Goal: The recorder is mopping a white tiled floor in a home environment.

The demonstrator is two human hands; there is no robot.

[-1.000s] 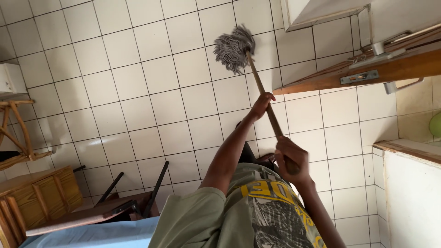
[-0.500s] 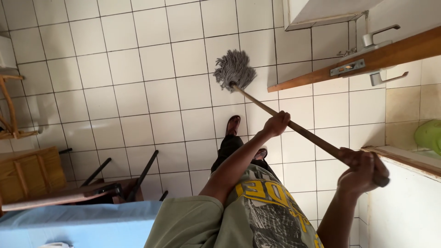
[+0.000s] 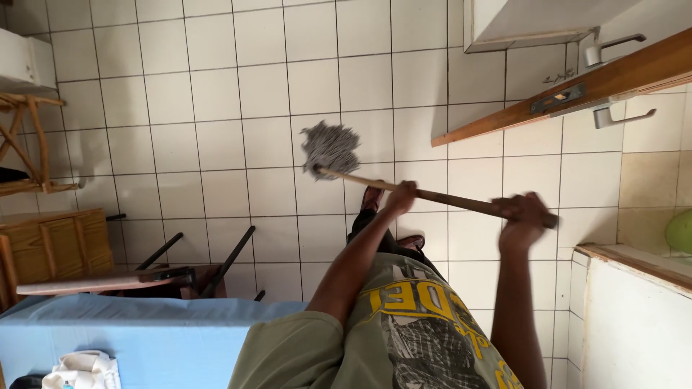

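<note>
I hold a mop with both hands over a white tiled floor [image 3: 216, 94]. My left hand [image 3: 401, 196] grips the wooden handle [image 3: 454, 199] near its middle. My right hand [image 3: 523, 217] is closed around the handle's end, slightly blurred. The grey stringy mop head [image 3: 330, 148] rests on the tiles ahead of my feet [image 3: 372, 197]. The handle lies nearly level across the view. My green printed shirt [image 3: 404, 331] fills the bottom.
A wooden door edge [image 3: 577, 90] with metal handles crosses the upper right. A blue cloth-covered surface [image 3: 130, 338] lies lower left, with a wooden cabinet [image 3: 58, 245], a rattan chair [image 3: 29, 144] and black furniture legs [image 3: 216, 266] nearby. A white ledge [image 3: 634, 317] stands at right.
The mop head has swept left across the tiles toward my feet. The handle has swung from steep to almost level, and my right hand has moved out to the right.
</note>
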